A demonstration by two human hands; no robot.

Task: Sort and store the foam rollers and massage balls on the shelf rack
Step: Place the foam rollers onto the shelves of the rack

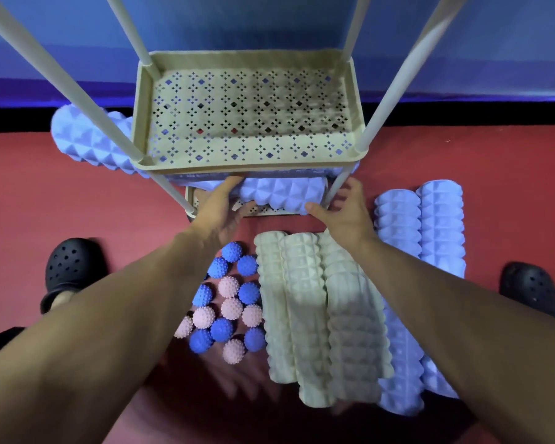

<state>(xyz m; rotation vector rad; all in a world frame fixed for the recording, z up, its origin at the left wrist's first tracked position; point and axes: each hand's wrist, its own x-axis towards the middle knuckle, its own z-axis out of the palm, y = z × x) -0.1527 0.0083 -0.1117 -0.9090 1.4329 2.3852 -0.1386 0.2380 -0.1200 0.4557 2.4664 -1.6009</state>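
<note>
My left hand point(220, 208) and right hand point(343, 209) grip the blue roller point(281, 195) by its ends (fingers curled around), keeping it level for the lower shelf point(191, 200).

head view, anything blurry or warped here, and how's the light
Head view: wide-angle bend splays the rack posts outward and stretches both forearms; motion smear below the spiky balls and at the near ends of the white rollers; both hands, left hand and right hand, on the blue roller stay fairly sharp; light is dim and bluish, the floor's near edge falls dark.
</note>
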